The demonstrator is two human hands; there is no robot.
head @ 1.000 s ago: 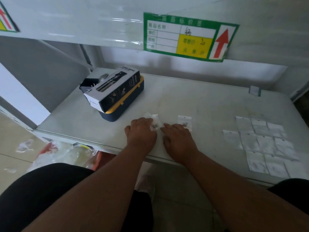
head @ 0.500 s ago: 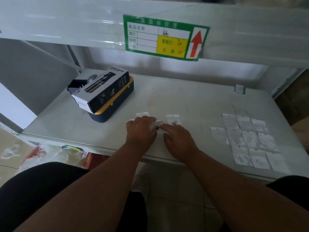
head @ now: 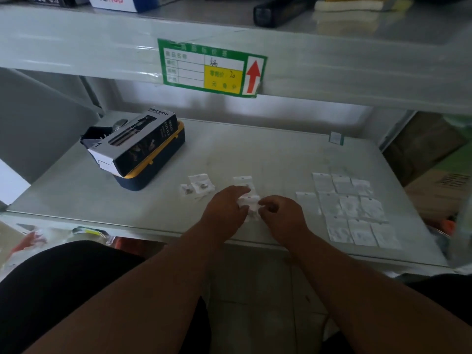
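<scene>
Item: small white packet (head: 251, 204), near the front edge of the shelf (head: 255, 149). Long axis runs near-to-far. Crumpled, translucent. Left hand (head: 226, 208) and right hand (head: 281, 213) pinch its opposite sides. Left: two loose packets (head: 200, 186). Just behind: one more packet (head: 242, 179). Right: flat packets in rows (head: 352, 210). Far left: spray-bottle box (head: 138, 146) atop blue-yellow case (head: 158, 166).

A: What can be read here?
B: White capitals "SPRAY BOTTLE" on the black cardboard box (head: 143, 139). The green-bordered paper price tag (head: 189, 70) on the upper shelf's edge carries printed Chinese characters, a handwritten "20" in its yellow field (head: 222, 79), and a red up-arrow (head: 253, 77).
A: More?
B: "PCS 0.5" on a dark box above (head: 43, 0). The small white plastic packets (head: 350, 205): illegible.
</scene>
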